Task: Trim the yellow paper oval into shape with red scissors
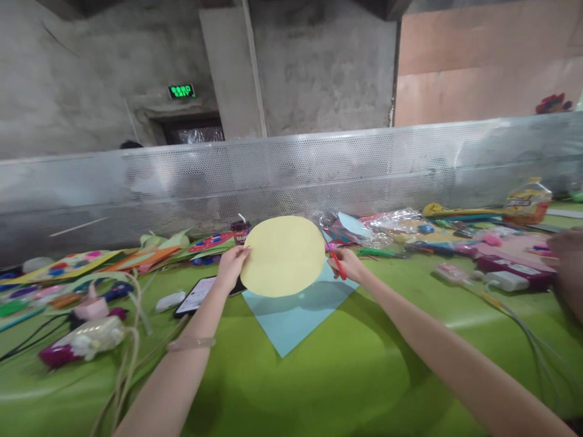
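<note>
Holding a yellow disc above the green counter, the left grip pinched the disc's 9 o'clock edge, with fingertips curled over the rim. The disc stood nearly upright, facing the camera, at the middle of the view. The right grip sat at the disc's 3 o'clock edge, pressed together around red scissors. Whether the blades touched the disc could not be told.

A blue sheet lay flat on the counter at 6 o'clock from the disc, one corner pointing toward the person, and the disc's shadow fell across it. A phone with a lit screen lay just beside the left grip, at its 7 o'clock. A pale bracelet circled the left wrist.

Coloured paper scraps were spread at 9 o'clock from the disc, with cords and a wrapped bundle nearer the person. At 3 o'clock lay pens, a pink box and, farther back, a bottle. Another person's hand showed at the far 3 o'clock edge of the view, blurred. A perforated metal panel ran along the counter's far side at 12 o'clock, and a green sign glowed on the concrete wall behind it.
</note>
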The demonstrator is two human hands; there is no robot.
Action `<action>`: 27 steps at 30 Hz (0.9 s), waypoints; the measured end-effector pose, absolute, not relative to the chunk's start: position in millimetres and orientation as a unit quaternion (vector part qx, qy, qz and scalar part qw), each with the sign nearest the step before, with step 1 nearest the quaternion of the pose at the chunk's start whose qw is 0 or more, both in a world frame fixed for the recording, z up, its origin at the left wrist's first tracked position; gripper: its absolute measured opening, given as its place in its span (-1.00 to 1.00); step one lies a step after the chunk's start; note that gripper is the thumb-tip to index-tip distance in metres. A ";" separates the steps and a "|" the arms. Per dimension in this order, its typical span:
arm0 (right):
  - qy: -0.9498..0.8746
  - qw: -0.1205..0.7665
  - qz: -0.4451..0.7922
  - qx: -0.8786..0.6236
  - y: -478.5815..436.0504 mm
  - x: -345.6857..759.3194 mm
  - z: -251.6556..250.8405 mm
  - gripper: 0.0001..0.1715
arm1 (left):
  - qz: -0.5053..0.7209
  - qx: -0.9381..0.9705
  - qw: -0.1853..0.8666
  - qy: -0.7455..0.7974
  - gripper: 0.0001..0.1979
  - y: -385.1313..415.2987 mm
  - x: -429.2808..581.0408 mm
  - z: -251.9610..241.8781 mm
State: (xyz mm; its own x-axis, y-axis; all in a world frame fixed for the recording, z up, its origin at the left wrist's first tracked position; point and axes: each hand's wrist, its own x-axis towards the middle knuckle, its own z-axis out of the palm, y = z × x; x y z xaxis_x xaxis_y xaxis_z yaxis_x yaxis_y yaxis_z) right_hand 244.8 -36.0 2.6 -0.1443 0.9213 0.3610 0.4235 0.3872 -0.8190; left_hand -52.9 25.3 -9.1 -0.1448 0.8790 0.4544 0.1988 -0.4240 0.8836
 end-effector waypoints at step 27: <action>-0.719 0.438 0.264 -0.471 -30.6 247.4 -1.8 -0.92 | 0.588 0.606 0.294 0.448 -0.65 23.6 -52.5 -9.1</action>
